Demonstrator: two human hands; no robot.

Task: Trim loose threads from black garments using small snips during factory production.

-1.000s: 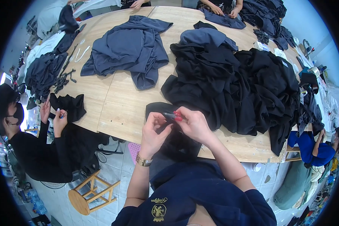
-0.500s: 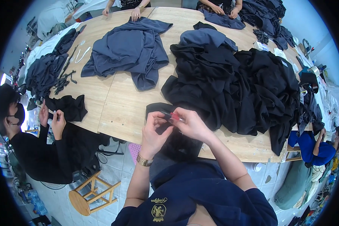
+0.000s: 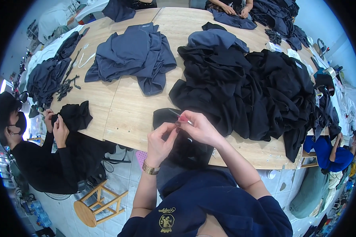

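My right hand (image 3: 199, 125) is closed around small red-handled thread snips (image 3: 182, 118), with the slim metal blade pointing up and left. My left hand (image 3: 160, 141) is beside it, thumb and fingertips pinched together close to the right fingers. Whatever is in that pinch is too small or hidden to make out. Below both hands, a black garment (image 3: 194, 152) hangs over the table's near edge into my lap. A flap of black cloth (image 3: 162, 116) rests on the table just past my left fingers.
A large black cloth pile (image 3: 221, 87) fills the table (image 3: 126, 118) right of centre. Dark grey garments (image 3: 132, 51) lie beyond, to the left. A person in black (image 3: 39, 158) handles black cloth at the left, near a wooden stool (image 3: 99, 203). Others work at the far edge and right.
My left fingers have drawn closer into a pinch, and the snips' blade has tilted upward. Across the table, a person has lifted one grey garment off the grey pile.
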